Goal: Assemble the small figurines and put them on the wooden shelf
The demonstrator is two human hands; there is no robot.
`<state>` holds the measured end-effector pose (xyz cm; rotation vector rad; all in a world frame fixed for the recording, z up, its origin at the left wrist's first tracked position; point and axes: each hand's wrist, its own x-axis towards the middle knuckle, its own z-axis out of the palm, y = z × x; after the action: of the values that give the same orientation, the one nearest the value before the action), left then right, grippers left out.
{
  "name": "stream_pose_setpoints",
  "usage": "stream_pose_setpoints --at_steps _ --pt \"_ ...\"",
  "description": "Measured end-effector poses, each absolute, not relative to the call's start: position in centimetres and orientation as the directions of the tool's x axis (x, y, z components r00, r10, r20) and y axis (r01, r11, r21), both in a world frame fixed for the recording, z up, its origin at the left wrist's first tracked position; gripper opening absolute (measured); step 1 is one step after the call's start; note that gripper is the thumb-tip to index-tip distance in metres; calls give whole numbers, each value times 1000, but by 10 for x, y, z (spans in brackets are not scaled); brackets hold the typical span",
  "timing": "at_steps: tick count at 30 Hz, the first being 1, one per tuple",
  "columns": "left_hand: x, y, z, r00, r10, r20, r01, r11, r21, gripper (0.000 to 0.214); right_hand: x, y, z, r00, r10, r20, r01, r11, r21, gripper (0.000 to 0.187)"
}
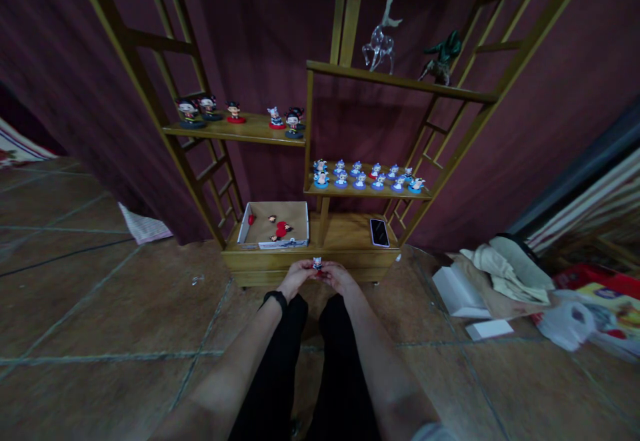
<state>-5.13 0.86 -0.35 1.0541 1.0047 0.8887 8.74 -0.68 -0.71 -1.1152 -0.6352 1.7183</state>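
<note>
Both my hands meet in front of the low wooden shelf unit (280, 264). My left hand (297, 275) and my right hand (338, 276) pinch a tiny figurine (317, 265) with a white head and a red base between their fingertips. A black band sits on my left wrist. Just behind, on the bottom shelf, an open cardboard box (274, 225) holds a few small red pieces. On the middle right shelf stand several small figurines on blue bases (366, 177). Larger dolls (235, 113) line the left shelf.
A phone (379, 232) lies on the bottom shelf at the right. A glass deer (381, 37) and a dark green figure (443, 55) stand on the top shelf. White boxes, cloth and bags (505, 281) pile on the tiled floor at right. My legs stretch below.
</note>
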Motion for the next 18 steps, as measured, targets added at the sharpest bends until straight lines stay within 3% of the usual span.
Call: stream_pose_setpoints --at_steps 18 --pt "-49 6 -5 283 951 -128 -98 161 982 28 88 -5 -12 -146 910 -389 -439 -412 -799 18"
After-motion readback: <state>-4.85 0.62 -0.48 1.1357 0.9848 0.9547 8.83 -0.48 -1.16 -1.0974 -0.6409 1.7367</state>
